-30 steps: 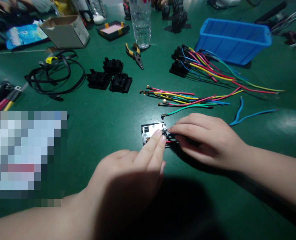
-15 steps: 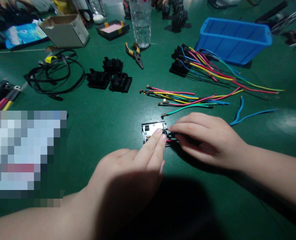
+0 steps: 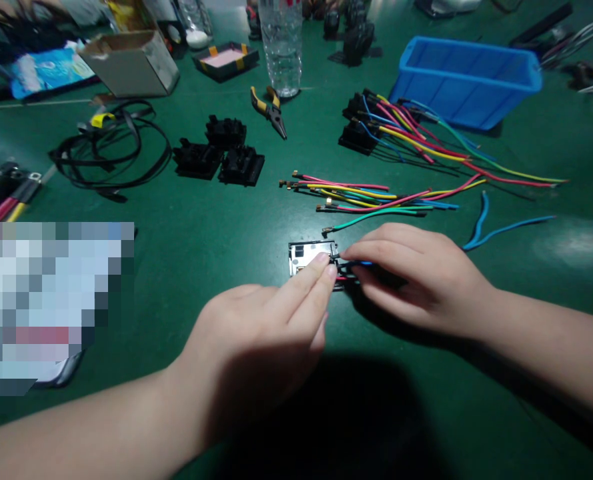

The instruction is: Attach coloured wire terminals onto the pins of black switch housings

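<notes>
Connector housing (image 3: 306,257) lies at frame centre, long axis left-right, pinned under the flat, unclenched grip of the left hand (image 3: 256,340); the right hand (image 3: 416,280) pinches wire ends (image 3: 363,264) at its frame-right edge.

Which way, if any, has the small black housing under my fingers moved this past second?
Yes, slightly. The housing has slid away from you and a little right, nearer the green wire's tip, which stayed put.

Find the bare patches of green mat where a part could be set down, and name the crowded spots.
Bare: the mat between the black housings, the cable coil and the left hand; also the stretch right of the blue wire, below the blue bin. Crowded: around the loose wires and the connector block by the right hand.
</notes>
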The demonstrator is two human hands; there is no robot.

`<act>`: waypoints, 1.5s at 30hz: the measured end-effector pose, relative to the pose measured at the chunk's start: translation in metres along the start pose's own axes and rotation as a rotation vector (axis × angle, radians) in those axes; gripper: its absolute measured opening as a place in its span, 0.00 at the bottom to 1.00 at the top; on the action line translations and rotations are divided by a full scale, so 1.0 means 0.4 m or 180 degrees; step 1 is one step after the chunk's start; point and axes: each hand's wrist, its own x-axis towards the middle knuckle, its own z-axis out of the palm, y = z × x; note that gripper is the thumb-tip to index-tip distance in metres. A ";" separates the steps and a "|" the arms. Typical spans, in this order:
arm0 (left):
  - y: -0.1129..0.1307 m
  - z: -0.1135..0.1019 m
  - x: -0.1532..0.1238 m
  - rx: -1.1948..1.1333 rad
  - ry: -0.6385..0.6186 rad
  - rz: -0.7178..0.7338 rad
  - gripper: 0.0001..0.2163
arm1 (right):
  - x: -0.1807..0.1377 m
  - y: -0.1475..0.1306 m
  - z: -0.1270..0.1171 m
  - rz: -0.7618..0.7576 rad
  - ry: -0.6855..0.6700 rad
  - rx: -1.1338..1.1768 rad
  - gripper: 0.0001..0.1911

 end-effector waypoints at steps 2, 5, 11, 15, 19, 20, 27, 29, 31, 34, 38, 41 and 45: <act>-0.003 0.006 -0.002 0.0025 -0.0044 -0.0032 0.20 | -0.001 -0.002 -0.003 0.0067 0.0012 -0.0056 0.11; -0.003 0.012 -0.004 0.0062 -0.0162 -0.0104 0.22 | -0.002 -0.005 -0.008 0.0175 0.0076 -0.0199 0.09; -0.002 0.011 0.000 0.0086 -0.0099 -0.0153 0.21 | -0.002 -0.007 -0.008 0.0402 0.0240 -0.0439 0.07; -0.002 0.006 -0.002 0.0116 -0.0089 -0.0164 0.20 | -0.003 -0.006 -0.006 0.0497 0.0297 -0.0486 0.07; 0.000 0.004 -0.002 0.0151 -0.0090 -0.0227 0.20 | -0.003 -0.006 -0.006 0.0510 0.0275 -0.0499 0.07; 0.000 0.004 -0.001 0.0175 -0.0077 -0.0269 0.20 | -0.003 -0.007 -0.006 0.0514 0.0276 -0.0506 0.07; -0.002 0.005 0.004 0.0144 -0.0144 -0.0565 0.21 | -0.002 -0.004 -0.006 0.0429 0.0231 -0.0516 0.07; -0.002 0.007 0.003 0.0114 -0.0159 -0.0565 0.20 | -0.002 -0.004 -0.008 0.0344 0.0199 -0.0464 0.07; -0.002 0.009 0.003 0.0060 -0.0172 -0.0570 0.20 | -0.002 -0.004 -0.009 0.0268 0.0192 -0.0423 0.07; -0.003 0.009 0.004 -0.0030 -0.0176 -0.0539 0.20 | -0.003 -0.004 -0.009 0.0197 0.0214 -0.0427 0.07; -0.006 0.006 0.004 -0.0026 -0.0105 -0.0387 0.18 | -0.004 -0.003 -0.008 0.0132 0.0271 -0.0389 0.09; -0.008 0.006 0.005 -0.0015 -0.0059 -0.0306 0.16 | -0.003 -0.003 -0.008 0.0048 0.0301 -0.0380 0.09; -0.009 0.005 0.007 -0.0066 -0.0082 -0.0260 0.16 | -0.001 -0.005 -0.012 0.0002 0.0236 -0.0355 0.08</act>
